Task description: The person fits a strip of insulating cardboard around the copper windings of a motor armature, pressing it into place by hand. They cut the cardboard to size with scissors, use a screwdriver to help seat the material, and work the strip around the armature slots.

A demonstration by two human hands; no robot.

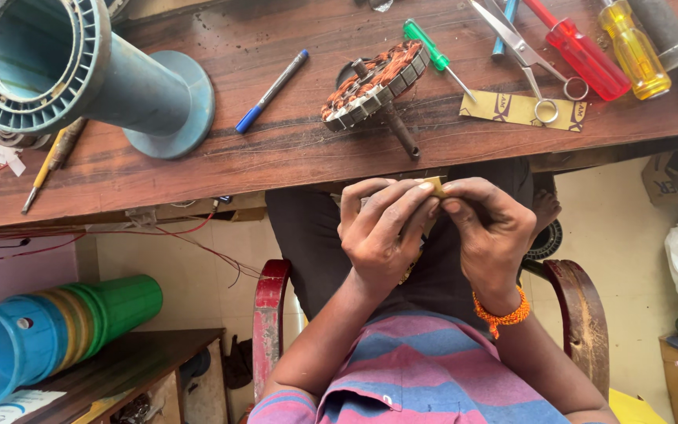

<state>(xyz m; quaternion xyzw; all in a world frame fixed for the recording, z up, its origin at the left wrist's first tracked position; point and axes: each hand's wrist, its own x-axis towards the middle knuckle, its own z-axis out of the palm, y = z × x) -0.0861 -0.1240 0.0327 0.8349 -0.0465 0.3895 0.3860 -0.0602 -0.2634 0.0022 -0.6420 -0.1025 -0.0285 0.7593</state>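
My left hand [382,232] and my right hand [490,232] meet in front of my chest, just below the table edge. Both pinch a small tan paper strip [434,184] between thumbs and fingertips; only its top corner shows. On the wooden table [198,149] above my hands lies a round motor stator [374,78] with copper windings on a metal shaft, tilted on its side. An orange beaded band circles my right wrist.
A blue plastic cone-shaped stand [80,71] lies at the table's left. A blue pen [272,90], green screwdriver [435,55], scissors [523,55], red [578,51] and yellow [636,51] screwdrivers and a tan paper sheet [521,110] lie around. Stacked coloured cones [56,330] rest lower left. Chair arms flank me.
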